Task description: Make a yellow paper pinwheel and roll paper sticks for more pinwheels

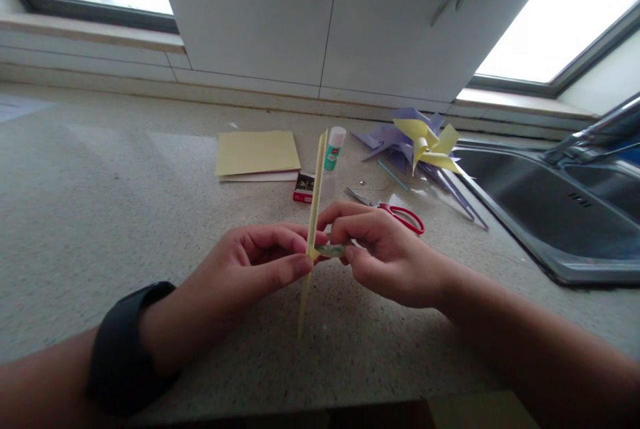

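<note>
My left hand (250, 269) pinches a thin pale yellow folded paper strip (315, 189) that stands almost upright above the counter. My right hand (385, 249) is closed on a small greenish piece (331, 250) pressed against the strip at its middle; what it is I cannot make out. Both hands meet at that spot. A black band sits on my left wrist (125, 342).
On the speckled counter (100, 216) lie a yellow paper pad (256, 152), a glue stick (334, 148), a small red box (303, 188), red-handled scissors (400, 214), and yellow and purple paper pinwheels (425, 146). A steel sink (550, 216) is at the right.
</note>
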The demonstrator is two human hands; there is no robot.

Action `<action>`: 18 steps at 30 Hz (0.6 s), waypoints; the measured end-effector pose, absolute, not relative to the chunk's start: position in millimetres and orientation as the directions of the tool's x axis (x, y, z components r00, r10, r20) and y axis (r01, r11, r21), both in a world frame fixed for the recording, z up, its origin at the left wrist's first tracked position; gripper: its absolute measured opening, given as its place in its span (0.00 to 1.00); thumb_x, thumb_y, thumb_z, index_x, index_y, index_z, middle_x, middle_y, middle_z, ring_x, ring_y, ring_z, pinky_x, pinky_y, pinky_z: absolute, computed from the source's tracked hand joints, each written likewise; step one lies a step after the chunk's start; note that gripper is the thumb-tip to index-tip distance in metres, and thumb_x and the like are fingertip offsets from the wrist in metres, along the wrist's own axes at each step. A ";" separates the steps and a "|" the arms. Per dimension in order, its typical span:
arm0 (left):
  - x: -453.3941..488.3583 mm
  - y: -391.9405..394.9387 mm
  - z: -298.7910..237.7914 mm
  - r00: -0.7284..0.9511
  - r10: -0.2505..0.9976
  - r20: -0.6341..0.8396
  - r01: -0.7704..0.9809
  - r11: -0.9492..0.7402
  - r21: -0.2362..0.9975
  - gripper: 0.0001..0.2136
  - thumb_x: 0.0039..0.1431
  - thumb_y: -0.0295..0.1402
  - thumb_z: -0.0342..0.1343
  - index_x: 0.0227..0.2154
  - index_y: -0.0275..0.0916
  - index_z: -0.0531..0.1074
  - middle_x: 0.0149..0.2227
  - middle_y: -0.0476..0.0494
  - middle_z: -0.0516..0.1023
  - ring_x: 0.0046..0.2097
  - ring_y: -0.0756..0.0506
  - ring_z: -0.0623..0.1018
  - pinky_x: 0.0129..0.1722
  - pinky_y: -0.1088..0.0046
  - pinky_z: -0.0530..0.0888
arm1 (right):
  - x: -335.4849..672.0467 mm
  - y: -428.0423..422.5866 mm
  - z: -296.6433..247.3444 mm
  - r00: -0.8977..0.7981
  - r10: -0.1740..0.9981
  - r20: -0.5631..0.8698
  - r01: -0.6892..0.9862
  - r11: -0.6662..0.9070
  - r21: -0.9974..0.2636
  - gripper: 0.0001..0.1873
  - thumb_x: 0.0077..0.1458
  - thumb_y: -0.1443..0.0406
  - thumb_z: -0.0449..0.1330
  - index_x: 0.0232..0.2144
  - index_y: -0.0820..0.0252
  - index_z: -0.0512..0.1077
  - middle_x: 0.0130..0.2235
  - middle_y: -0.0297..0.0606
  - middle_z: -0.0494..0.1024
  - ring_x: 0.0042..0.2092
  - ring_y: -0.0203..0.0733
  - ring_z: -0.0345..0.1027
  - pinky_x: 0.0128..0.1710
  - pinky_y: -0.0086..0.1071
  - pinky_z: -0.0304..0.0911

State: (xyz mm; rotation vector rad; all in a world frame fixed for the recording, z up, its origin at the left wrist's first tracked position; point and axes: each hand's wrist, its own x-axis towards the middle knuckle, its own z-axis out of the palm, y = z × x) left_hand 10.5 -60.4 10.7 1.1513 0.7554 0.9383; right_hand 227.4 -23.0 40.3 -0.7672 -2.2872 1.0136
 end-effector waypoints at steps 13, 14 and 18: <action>8.5 -59.8 6.7 0.434 0.891 -0.131 -0.292 0.276 0.916 0.04 0.58 0.35 0.67 0.34 0.42 0.82 0.37 0.49 0.82 0.41 0.50 0.78 0.45 0.77 0.72 | 233.5 -17.3 35.1 -0.762 0.582 0.286 0.118 0.558 -0.822 0.14 0.53 0.77 0.50 0.33 0.61 0.74 0.45 0.41 0.74 0.46 0.39 0.70 0.46 0.35 0.65; 8.3 -60.0 6.5 0.435 0.890 -0.134 -0.293 0.281 0.914 0.04 0.58 0.35 0.67 0.34 0.41 0.82 0.37 0.49 0.82 0.41 0.50 0.78 0.44 0.77 0.72 | 233.5 -17.2 35.5 -0.765 0.573 0.293 0.109 0.564 -0.819 0.13 0.54 0.76 0.51 0.33 0.61 0.74 0.45 0.41 0.74 0.45 0.40 0.69 0.46 0.36 0.65; 8.0 -59.9 6.4 0.457 0.879 -0.139 -0.303 0.301 0.904 0.05 0.58 0.35 0.67 0.37 0.42 0.83 0.39 0.49 0.83 0.40 0.51 0.78 0.43 0.78 0.72 | 232.6 -17.6 38.3 -0.772 0.560 0.302 0.103 0.579 -0.809 0.10 0.55 0.73 0.52 0.31 0.62 0.73 0.44 0.43 0.74 0.44 0.42 0.69 0.45 0.38 0.65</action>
